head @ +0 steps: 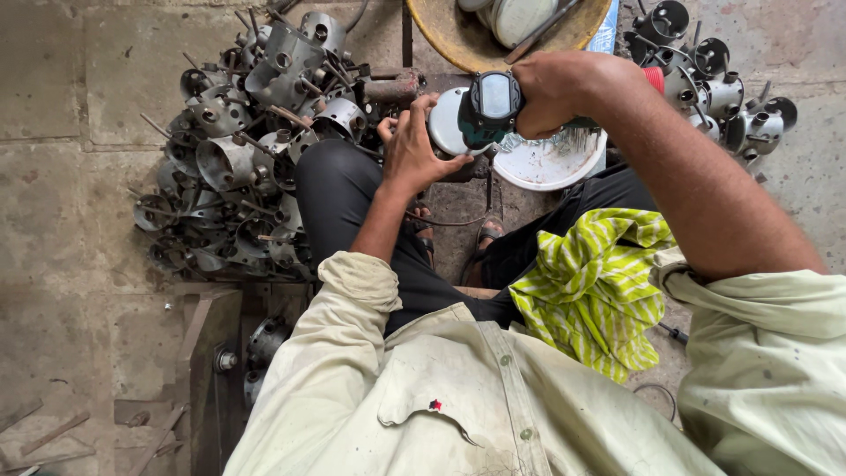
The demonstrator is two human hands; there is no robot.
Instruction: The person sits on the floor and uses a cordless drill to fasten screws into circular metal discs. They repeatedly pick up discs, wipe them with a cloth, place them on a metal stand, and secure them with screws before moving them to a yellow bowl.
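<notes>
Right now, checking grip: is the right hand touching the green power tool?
Touching. The head view shows the right hand wrapped around the green power tool, fingers closed on its body.

Dark green power tool [490, 107] with red end; white dish [553, 161]; yellow-green striped cloth [592, 286]; grey metal parts [240, 150]; mustard bowl [449, 35].
</notes>
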